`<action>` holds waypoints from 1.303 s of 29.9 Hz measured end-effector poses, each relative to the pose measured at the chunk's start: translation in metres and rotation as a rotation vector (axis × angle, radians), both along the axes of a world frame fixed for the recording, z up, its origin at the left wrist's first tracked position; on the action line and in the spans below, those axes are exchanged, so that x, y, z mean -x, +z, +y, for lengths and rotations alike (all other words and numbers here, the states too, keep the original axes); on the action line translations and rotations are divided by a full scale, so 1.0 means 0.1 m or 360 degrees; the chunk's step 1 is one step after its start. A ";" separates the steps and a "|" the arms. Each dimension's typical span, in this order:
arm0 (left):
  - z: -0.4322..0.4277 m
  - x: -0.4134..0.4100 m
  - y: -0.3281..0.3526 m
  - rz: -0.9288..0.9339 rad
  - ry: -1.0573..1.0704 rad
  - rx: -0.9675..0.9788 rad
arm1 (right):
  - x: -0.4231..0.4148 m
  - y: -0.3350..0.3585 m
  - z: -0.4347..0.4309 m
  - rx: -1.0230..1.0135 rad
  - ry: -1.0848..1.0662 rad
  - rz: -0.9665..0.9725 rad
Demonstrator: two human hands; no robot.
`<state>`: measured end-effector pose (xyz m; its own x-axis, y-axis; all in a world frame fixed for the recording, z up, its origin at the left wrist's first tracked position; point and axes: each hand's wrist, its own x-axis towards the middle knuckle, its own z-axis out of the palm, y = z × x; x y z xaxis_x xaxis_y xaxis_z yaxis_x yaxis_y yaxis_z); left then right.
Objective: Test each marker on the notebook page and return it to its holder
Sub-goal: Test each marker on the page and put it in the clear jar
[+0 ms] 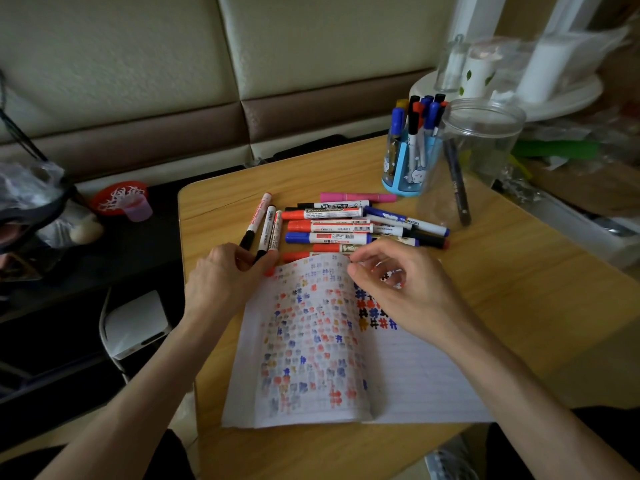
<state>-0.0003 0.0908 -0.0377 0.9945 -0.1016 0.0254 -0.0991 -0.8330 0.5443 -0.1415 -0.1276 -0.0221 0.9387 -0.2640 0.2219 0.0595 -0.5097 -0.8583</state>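
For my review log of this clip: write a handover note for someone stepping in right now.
Left hand pinches a black-capped marker at the notebook's upper left corner.
Right hand is curled over the page's top edge; unclear whether it holds anything.
Done: many test marks on the page; the blue holder already has several markers standing in it.
Left: about a dozen loose markers on the table beyond the notebook, to test and return.
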 end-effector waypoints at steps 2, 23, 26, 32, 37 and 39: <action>0.00 -0.03 0.01 0.0073 0.0014 -0.0008 | 0.01 0.01 0.01 0.0006 0.0007 0.0007; -0.18 0.63 0.32 0.0118 -0.0676 0.0894 | 0.01 0.06 0.13 -0.0389 0.0004 0.0075; -0.27 0.79 0.28 0.0076 -0.0933 0.0812 | 0.07 0.10 0.17 -0.0844 -0.0086 0.0046; -0.38 0.87 0.32 -0.0058 -0.1123 0.0645 | 0.25 0.12 0.11 -0.0886 -0.0154 -0.0014; -0.56 0.91 0.37 0.0116 -0.1213 0.0630 | 0.42 0.08 -0.01 -0.0859 -0.0234 -0.0080; -0.63 0.91 0.35 0.0230 -0.1256 0.0607 | 0.49 0.06 -0.05 -0.0862 -0.0256 -0.0065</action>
<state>-0.0912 0.0277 -0.0026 0.6342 -0.7693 0.0776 -0.4769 -0.3101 0.8224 -0.1906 -0.1328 -0.0161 0.8707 -0.4892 0.0502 0.0562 -0.0024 -0.9984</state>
